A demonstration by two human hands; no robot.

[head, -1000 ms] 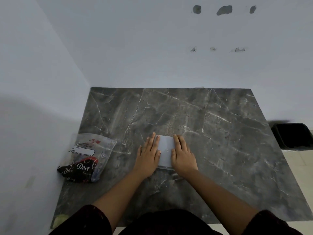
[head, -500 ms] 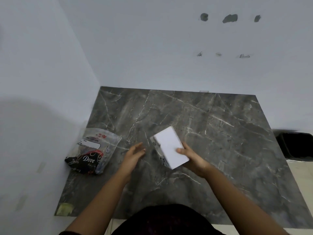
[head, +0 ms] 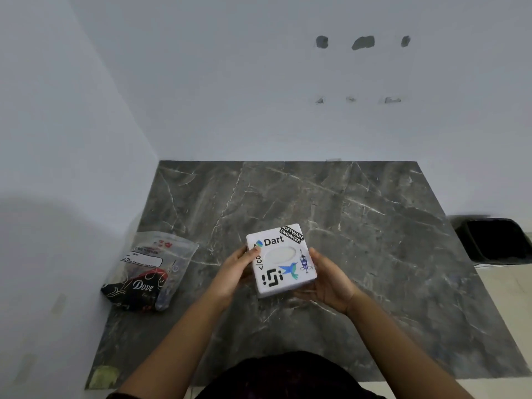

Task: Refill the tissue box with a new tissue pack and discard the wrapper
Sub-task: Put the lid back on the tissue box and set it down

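Note:
A white square tissue box with stickers and an oval slot in its top is held above the dark marble table, sticker side up. My left hand grips its left side and my right hand cups its right side and underside. A plastic tissue pack with "Dove" printing lies on the table's left, near the wall, apart from both hands.
White walls close the table at the back and left. A black bin stands on the floor past the table's right edge. A yellowish scrap sits at the near left corner.
The box lay plain side up under both hands. My right hand lifted and tilted it, and now it is turned sticker side up with both hands holding it.

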